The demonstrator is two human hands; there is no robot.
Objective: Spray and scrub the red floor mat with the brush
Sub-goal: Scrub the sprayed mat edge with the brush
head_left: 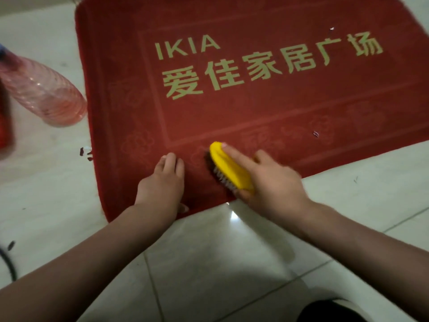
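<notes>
Scrubbing looks to be the step in hand. The right hand [274,184] is gripping the yellow brush [229,168] from above, with the forefinger stretching along its back and the thumb curling round the near end. The bristles are touching the mat [255,101] close to its lower edge, just below the middle of the frame.

The left hand [162,182] is lying just left of the brush. Its fingers are fairly straight and are pressing flat on the pile, holding nothing.

The mat is lying on the tiled floor [209,252] and filling the upper and middle frame, with pale lettering running across its centre. Its near corner is sitting beside the left wrist. A few small scraps [315,134] are lying on it toward the right.

A pink bottle [44,94] is sitting on the floor at the left edge of the frame, just beside the mat. Its top is blurring out, so I cannot tell what kind of head it has.

The brush is probably handling as a light, rigid plastic block, best taken over its back as it is being taken now, so the palm is bearing straight down on the bristles. The mat is looking thin and soft, and is likely to slide or ruck on the glossy tile under hard strokes. Pinning it flat near the brush is therefore making sense. Any spray reaching the tile is likely to make it slippery.
</notes>
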